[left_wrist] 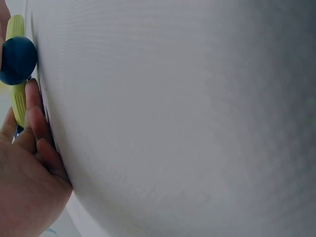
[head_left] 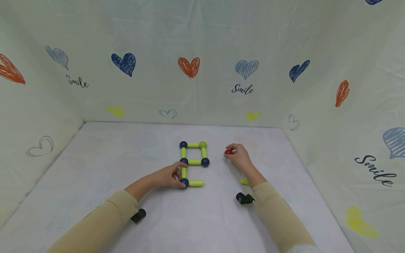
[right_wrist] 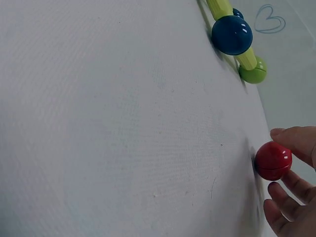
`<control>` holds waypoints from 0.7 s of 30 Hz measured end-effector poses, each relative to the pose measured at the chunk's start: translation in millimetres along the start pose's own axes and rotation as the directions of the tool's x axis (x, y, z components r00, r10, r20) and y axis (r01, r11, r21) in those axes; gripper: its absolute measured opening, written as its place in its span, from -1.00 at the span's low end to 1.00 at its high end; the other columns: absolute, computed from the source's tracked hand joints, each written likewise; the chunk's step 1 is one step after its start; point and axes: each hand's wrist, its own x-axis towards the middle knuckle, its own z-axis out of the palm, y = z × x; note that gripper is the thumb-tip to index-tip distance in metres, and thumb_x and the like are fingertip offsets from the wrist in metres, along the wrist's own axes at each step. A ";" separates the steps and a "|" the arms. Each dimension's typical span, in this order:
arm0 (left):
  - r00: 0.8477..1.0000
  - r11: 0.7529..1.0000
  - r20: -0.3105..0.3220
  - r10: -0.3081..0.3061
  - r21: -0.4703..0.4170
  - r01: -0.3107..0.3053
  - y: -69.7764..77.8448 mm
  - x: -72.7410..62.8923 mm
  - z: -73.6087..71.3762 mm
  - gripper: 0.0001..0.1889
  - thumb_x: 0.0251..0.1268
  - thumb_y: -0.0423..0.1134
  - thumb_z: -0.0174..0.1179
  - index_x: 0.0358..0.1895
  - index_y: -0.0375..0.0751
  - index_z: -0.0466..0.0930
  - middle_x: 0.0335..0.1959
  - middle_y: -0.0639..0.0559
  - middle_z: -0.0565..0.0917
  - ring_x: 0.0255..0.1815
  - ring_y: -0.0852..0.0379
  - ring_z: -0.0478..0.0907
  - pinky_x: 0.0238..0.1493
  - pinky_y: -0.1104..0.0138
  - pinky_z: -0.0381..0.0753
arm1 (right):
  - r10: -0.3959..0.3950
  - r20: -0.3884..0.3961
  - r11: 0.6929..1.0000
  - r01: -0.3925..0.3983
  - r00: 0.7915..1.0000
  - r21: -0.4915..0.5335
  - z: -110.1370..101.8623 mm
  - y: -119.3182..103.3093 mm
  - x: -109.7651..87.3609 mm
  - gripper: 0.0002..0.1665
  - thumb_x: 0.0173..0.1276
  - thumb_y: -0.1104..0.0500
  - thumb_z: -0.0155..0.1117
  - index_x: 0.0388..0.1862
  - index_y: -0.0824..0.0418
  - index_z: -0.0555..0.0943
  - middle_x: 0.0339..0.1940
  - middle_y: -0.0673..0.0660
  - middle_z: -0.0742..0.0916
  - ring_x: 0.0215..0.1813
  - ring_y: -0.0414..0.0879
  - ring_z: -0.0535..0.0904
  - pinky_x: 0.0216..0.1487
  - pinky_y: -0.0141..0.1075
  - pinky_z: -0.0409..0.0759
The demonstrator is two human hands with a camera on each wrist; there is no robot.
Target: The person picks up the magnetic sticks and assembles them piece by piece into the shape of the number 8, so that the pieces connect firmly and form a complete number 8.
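A frame of lime-green rods and balls lies on the white table: a square of rods with a blue ball (head_left: 205,162) and a green ball (head_left: 203,144) among its corners. From its lower left, one rod leads down to another blue ball (head_left: 184,182), where a rod (head_left: 196,183) points right with a free end. My left hand (head_left: 165,176) holds this lower left side, thumb at the bottom ball, index finger by the ball above. Right of the frame, my right hand (head_left: 241,159) pinches a red ball (right_wrist: 273,160) between thumb and fingers, close to the tabletop.
A loose lime-green rod (head_left: 244,181) lies partly hidden beside my right forearm. Near it is a small black object (head_left: 244,198); another black object (head_left: 138,215) shows by the left sleeve. Heart-printed cloth walls (head_left: 215,98) enclose the table's back and sides.
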 end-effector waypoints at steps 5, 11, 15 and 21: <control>1.000 1.000 0.005 0.005 -0.002 -0.005 -1.5 0.8 1.0 -0.24 0.11 -0.15 0.46 0.35 -0.09 0.26 -0.28 0.02 0.55 -0.36 0.08 0.41 -0.30 0.28 0.39 | 0.041 0.012 0.999 -0.041 0.999 -0.010 2.7 1.2 1.8 -0.59 0.23 0.27 0.42 0.08 0.28 0.60 0.02 0.25 0.58 -0.04 0.08 0.49 -0.10 -0.17 0.55; 1.000 1.000 0.006 0.004 -0.011 -0.004 -1.1 0.1 0.6 -0.25 0.11 -0.16 0.46 0.35 -0.09 0.26 -0.27 0.01 0.55 -0.35 0.09 0.40 -0.31 0.29 0.39 | 0.072 0.036 0.997 -0.071 0.997 -0.033 4.3 0.3 2.8 -0.58 0.24 0.29 0.40 0.10 0.27 0.59 0.09 0.27 0.59 0.08 0.13 0.49 0.08 -0.05 0.51; 1.000 1.000 0.001 0.008 -0.010 -0.008 0.1 -0.8 0.9 -0.24 0.10 -0.17 0.46 0.35 -0.11 0.26 -0.28 0.02 0.54 -0.35 0.09 0.40 -0.30 0.27 0.38 | 0.085 0.048 0.996 -0.083 0.995 -0.045 4.7 -0.2 3.4 -0.58 0.26 0.28 0.39 0.11 0.25 0.59 0.12 0.27 0.58 0.13 0.14 0.46 0.14 -0.01 0.48; 1.000 1.000 -0.002 0.017 -0.008 -0.017 0.6 -1.4 1.3 -0.25 0.10 -0.19 0.46 0.34 -0.13 0.26 -0.29 0.01 0.53 -0.36 0.08 0.39 -0.30 0.25 0.37 | 0.069 0.046 0.996 -0.067 0.997 -0.051 3.8 1.5 4.2 -0.57 0.25 0.27 0.41 0.10 0.26 0.59 0.09 0.26 0.59 0.09 0.13 0.48 0.11 -0.04 0.49</control>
